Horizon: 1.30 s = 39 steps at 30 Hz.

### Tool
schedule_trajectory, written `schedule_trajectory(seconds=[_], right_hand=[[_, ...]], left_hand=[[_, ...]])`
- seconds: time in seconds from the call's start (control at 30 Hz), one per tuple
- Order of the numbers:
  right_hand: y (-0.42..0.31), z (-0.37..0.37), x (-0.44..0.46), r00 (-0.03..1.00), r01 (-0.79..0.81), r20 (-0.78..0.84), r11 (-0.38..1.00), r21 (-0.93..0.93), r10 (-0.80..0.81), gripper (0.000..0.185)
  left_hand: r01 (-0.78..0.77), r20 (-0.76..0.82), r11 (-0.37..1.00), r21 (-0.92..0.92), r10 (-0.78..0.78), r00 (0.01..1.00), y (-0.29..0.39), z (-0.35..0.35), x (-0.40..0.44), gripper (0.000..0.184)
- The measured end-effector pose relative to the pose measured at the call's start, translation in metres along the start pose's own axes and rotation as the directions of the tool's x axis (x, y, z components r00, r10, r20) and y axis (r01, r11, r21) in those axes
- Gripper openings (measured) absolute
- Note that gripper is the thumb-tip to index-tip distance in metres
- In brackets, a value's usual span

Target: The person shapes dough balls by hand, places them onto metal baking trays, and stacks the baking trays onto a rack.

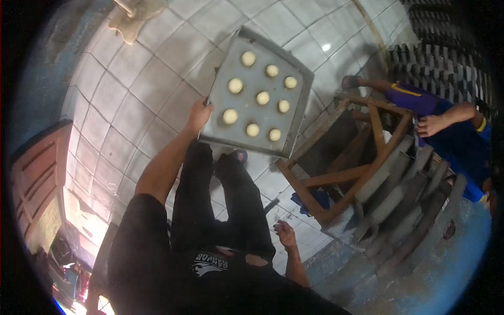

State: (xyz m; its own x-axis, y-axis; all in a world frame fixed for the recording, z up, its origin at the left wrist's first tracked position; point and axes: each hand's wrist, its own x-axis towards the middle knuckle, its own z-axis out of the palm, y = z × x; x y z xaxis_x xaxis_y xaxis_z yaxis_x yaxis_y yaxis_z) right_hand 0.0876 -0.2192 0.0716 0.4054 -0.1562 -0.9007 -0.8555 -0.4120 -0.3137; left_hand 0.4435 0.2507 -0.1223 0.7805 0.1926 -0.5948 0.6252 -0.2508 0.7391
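A square grey metal tray [270, 116] is held out over the tiled floor, tilted in the view. Several round pale dough balls [262, 97] lie spaced apart on it. My left hand [200, 114] grips the tray's left edge, its fingers wrapped round the rim. Down by my right side hangs my right hand [285, 234], away from the tray, with its fingers curled; a small thing seems to be at the fingertips, too small to name.
A wooden frame [336, 179] stands right of the tray, beside a stack of grey trays [401, 202]. Another person [457, 131] is at the right. A reddish wooden panel [39, 176] stands at the left. White tiles [128, 113] cover the floor.
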Motion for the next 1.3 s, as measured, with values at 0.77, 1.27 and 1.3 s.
schedule_trajectory(seconds=[0.77,1.27,1.3], right_hand=[[-0.303,0.149,0.473,0.718,0.583,-0.223,0.744,-0.326,-0.660,0.028],[-0.258,0.184,0.385,0.783,0.502,-0.190,0.782,-0.370,-0.592,0.025],[-0.205,0.184,0.373,0.938,0.278,-0.102,0.892,-0.356,-0.332,0.029]], left_hand=[[0.021,0.103,1.000,0.004,-0.021,0.995,-0.154,-0.031,0.107,0.053],[0.747,-0.049,0.665,-0.001,-0.746,0.664,-0.331,-0.198,-0.332,0.042],[0.735,-0.026,0.674,-0.070,-0.738,0.675,-0.296,-0.194,-0.322,0.043]])
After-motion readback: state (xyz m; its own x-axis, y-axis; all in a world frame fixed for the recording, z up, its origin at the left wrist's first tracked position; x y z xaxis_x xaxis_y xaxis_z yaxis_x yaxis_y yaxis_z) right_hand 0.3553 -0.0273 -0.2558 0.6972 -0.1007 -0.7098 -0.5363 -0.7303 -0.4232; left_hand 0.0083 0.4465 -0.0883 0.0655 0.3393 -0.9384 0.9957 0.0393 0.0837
